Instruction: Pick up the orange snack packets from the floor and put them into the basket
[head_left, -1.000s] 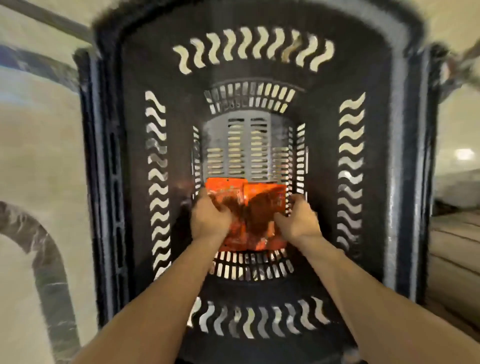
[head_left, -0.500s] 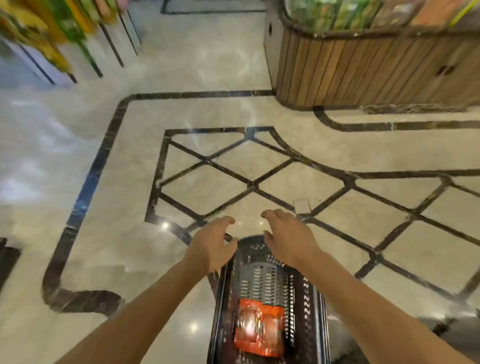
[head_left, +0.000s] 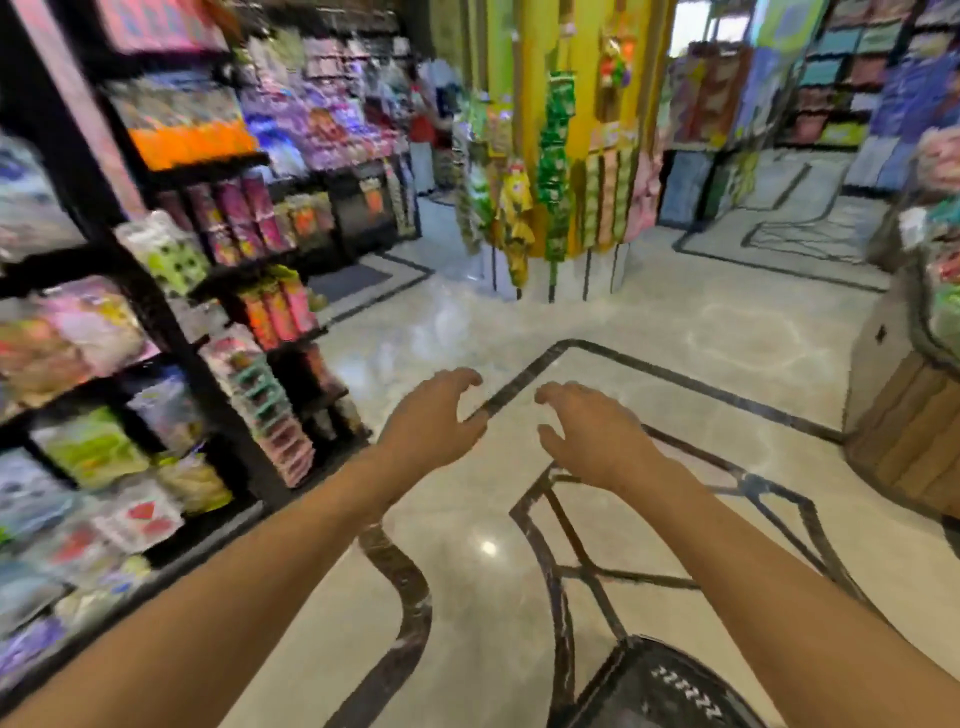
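A shop interior fills the view: a glossy cream marble floor (head_left: 467, 597) with dark inlaid lines, black shelving (head_left: 171, 291) packed with bright packets to the far side of the basket on the left, a yellow pillar (head_left: 550, 156) hung with goods well beyond it, and a wood-slatted display stand (head_left: 904, 441) off to its right. Only a corner of the black perforated basket (head_left: 660, 686) shows, at the bottom edge of the frame, below and nearer than both hands; its inside is out of view, so whether packets lie in it cannot be told. No orange snack packets can be seen on the floor around the basket; the orange blur on the shelves is too smeared to identify. Such packets would likely be light, thin and crinkly, with slick film that slides under a loose hold, so pinching a sealed edge or pressing a flat face between thumb and fingers seems safest, gently enough not to crush the contents. The left hand (head_left: 431, 421) and the right hand (head_left: 592, 436) hover side by side above and beyond the basket, well apart from it, palms down. Each grip is spread, fingers loosely curled with thumbs apart, holding nothing and touching nothing.
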